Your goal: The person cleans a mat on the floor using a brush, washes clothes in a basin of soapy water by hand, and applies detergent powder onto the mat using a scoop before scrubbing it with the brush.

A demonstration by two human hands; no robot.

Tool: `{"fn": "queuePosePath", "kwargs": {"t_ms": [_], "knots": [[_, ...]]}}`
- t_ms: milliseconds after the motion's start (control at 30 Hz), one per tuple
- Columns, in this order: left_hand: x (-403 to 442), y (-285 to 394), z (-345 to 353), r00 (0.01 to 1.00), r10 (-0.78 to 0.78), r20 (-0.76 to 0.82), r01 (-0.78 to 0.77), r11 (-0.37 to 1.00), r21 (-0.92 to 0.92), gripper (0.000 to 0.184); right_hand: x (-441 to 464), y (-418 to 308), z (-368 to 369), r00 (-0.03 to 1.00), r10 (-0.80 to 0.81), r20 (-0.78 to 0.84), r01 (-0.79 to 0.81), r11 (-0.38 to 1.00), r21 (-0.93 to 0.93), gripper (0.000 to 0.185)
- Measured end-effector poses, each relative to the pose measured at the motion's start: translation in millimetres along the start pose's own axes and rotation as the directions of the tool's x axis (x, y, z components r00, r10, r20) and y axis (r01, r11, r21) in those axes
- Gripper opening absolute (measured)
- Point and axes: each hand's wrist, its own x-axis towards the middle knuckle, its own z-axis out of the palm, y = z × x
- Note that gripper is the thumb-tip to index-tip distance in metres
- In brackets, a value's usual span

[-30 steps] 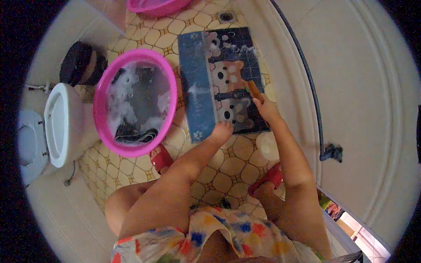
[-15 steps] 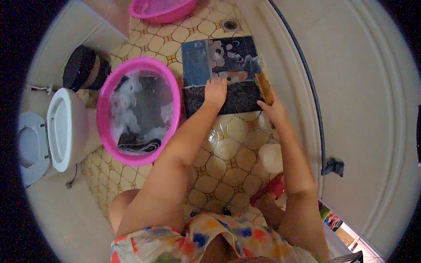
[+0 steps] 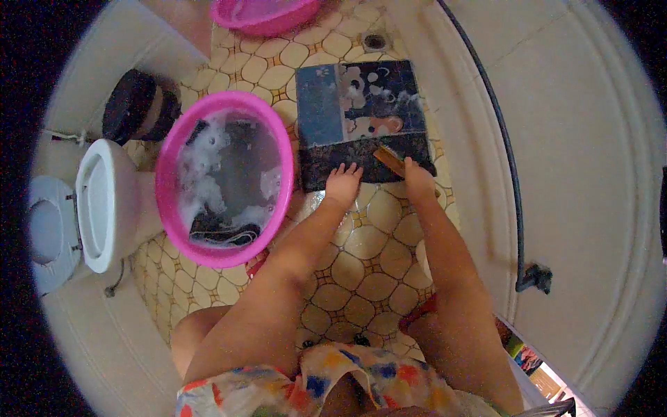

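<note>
A wet mat (image 3: 375,90) with a blue band and cartoon animals lies on the tiled floor, its near part folded over so that the dark underside shows. My left hand (image 3: 343,183) lies open on the near edge of that folded part, fingers spread. In my right hand (image 3: 418,179) is a brush with a yellow-brown back (image 3: 389,160), held against the dark underside near its right side. The brush's bristles are mostly hidden. Streaks of foam lie on the upper right of the mat.
A pink basin (image 3: 165,201) of sudsy water with dark cloth stands left of the mat. Another pink basin (image 3: 267,26) is at the top. A toilet (image 3: 97,208), a dark bin (image 3: 130,104), a floor drain (image 3: 375,42) and a black hose (image 3: 511,160) are around.
The near part of the mat has been folded over. My left hand has moved back to its near edge, and my right hand has brought the brush onto the underside.
</note>
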Motion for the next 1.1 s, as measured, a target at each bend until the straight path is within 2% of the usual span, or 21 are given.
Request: {"fn": "queuePosePath", "kwargs": {"t_ms": [100,133,267,367,500,600,633,700,733,800,833,900,933,1000,1100], "knots": [[-5,2,-8,0.991,-0.044,0.124,0.052,0.997,-0.065,0.041,-3,-2,-1,1.0,0.004,-0.026,-0.005,1.0,-0.019,0.037],[-10,4,-12,0.982,-0.065,0.18,0.083,0.992,-0.093,0.04,-7,-3,-1,1.0,0.006,-0.014,-0.006,1.0,-0.008,0.036],[-38,3,-8,0.969,0.003,0.247,0.019,0.996,-0.087,0.038,-33,-13,-6,0.997,0.049,0.064,-0.051,0.998,0.028,0.034],[-65,19,-35,0.942,0.008,0.335,0.016,0.997,-0.071,0.035,-60,-20,-4,0.991,0.074,0.111,-0.081,0.995,0.063,0.033],[-100,26,-35,0.93,0.06,0.362,0.009,0.982,-0.187,0.035,-98,-22,-8,0.969,0.121,0.214,-0.145,0.984,0.103,0.033],[-113,34,-24,0.851,0.02,0.524,0.027,0.996,-0.082,0.035,-126,-20,-4,0.961,0.114,0.251,-0.135,0.989,0.068,0.036],[-117,31,-18,0.863,0.097,0.497,-0.042,0.992,-0.119,0.034,-128,-20,-1,0.962,0.134,0.238,-0.162,0.982,0.101,0.038],[-125,29,-14,0.889,0.193,0.416,-0.058,0.947,-0.315,0.042,-140,-25,-1,0.958,0.189,0.218,-0.226,0.96,0.163,0.043],[-125,31,-16,0.899,0.231,0.371,-0.066,0.911,-0.408,0.048,-148,-28,-3,0.975,0.18,0.133,-0.208,0.946,0.248,0.044],[-111,46,6,0.968,0.031,0.249,0.152,0.716,-0.681,0.057,-164,-41,-7,0.984,0.174,-0.045,-0.141,0.903,0.405,0.046],[-105,55,3,0.974,-0.08,0.213,0.22,0.568,-0.793,0.063,-166,-47,-6,0.985,0.168,-0.041,-0.127,0.862,0.491,0.047],[-95,70,-20,0.919,-0.045,0.393,0.395,0.103,-0.913,0.055,-165,-59,-1,0.986,0.163,-0.034,-0.103,0.755,0.648,0.047],[-95,81,-30,0.878,0.008,0.478,0.474,-0.14,-0.869,0.052,-193,-76,-29,0.962,0.132,-0.241,0.088,0.683,0.725,0.046],[-102,92,-41,0.899,-0.109,0.424,0.375,-0.308,-0.874,0.038,-176,-75,15,0.883,0.033,-0.467,0.324,0.679,0.659,0.046],[-108,87,-38,0.854,-0.206,0.477,0.37,-0.402,-0.837,0.026,-219,-90,-54,0.977,0.056,-0.204,0.149,0.506,0.85,0.028]]}}
